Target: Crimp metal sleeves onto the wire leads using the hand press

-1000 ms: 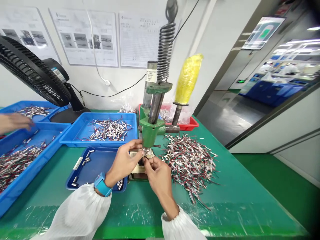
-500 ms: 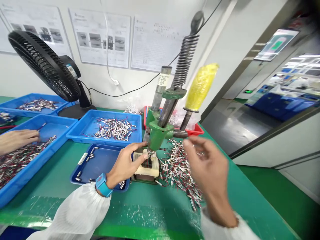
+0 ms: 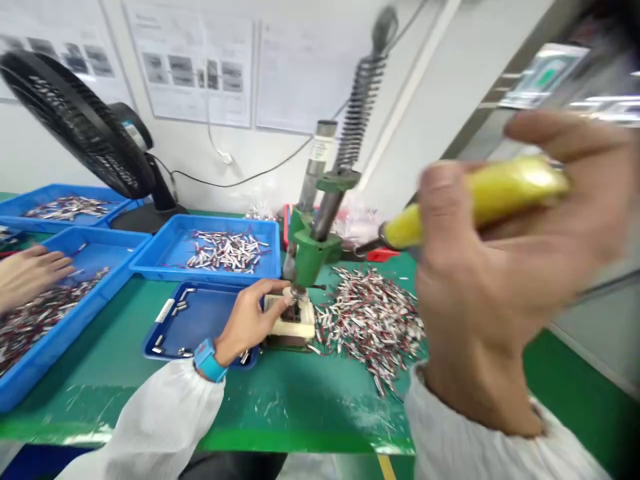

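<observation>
One press (image 3: pixel 311 257) with one yellow handle (image 3: pixel 505 190) is worked by two hands. The handle is held between the right hand's (image 3: pixel 485 293) thumb and curled fingers; its long axis is slanted slightly upward to the right, its shaft end directed toward the press. The left hand's (image 3: pixel 253 320) thumb and forefinger are set narrowly apart beside one cream block (image 3: pixel 295 330); whether anything is pinched cannot be told. Left of these fingertips, three light-blue trays (image 3: pixel 200 272) and one dark-blue tray (image 3: pixel 210 327) are placed; right, one heap (image 3: pixel 373 317).
</observation>
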`<state>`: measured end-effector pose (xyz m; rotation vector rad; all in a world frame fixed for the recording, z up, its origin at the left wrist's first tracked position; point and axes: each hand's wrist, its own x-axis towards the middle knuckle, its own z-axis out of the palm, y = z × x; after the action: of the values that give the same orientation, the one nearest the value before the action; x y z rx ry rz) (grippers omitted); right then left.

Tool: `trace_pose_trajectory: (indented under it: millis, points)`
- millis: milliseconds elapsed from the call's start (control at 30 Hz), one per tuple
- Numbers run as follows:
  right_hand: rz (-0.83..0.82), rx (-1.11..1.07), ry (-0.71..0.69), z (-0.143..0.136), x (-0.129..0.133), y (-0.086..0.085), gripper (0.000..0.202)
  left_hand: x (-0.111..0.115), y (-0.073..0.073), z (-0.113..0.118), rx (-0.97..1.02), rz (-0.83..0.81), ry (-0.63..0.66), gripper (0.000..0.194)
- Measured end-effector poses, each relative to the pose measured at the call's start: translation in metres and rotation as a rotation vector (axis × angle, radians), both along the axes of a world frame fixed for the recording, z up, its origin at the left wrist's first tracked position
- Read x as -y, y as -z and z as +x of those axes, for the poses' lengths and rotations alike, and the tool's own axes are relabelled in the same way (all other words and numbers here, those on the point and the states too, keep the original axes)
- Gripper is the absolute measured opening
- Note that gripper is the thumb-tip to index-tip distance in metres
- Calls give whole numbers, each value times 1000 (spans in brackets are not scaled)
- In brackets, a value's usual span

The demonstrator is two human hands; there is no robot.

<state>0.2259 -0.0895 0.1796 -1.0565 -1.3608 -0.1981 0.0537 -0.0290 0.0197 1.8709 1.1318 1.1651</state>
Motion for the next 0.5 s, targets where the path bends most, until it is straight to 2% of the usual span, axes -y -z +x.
trace_pose_trajectory:
  millis: [67,133,167,200,267,300,333,400,500]
  points:
    - [8,-76,20,17,2,29,45,-1,1,5,21,4,-19,27]
    - [-36,-88,96,33,5,74,37,-4,1,11,52,-12,-3,20]
    - [-164,57,88,40,8,102,24,-6,1,13,77,-33,22,16]
    - [-291,243,42,44,12,130,20,-9,1,15,108,-65,51,13]
    - [-429,504,24,47,20,183,15,-15,-2,14,156,-157,124,10]
    - [-466,585,20,46,23,203,12,-18,-5,13,160,-203,157,10]
    - [-481,622,22,44,26,219,11,-20,-8,11,148,-236,181,10]
    - [-475,618,13,39,30,235,14,-25,-14,6,92,-243,202,12]
    - [-401,512,-28,38,31,235,11,-26,-22,4,3,-210,250,14]
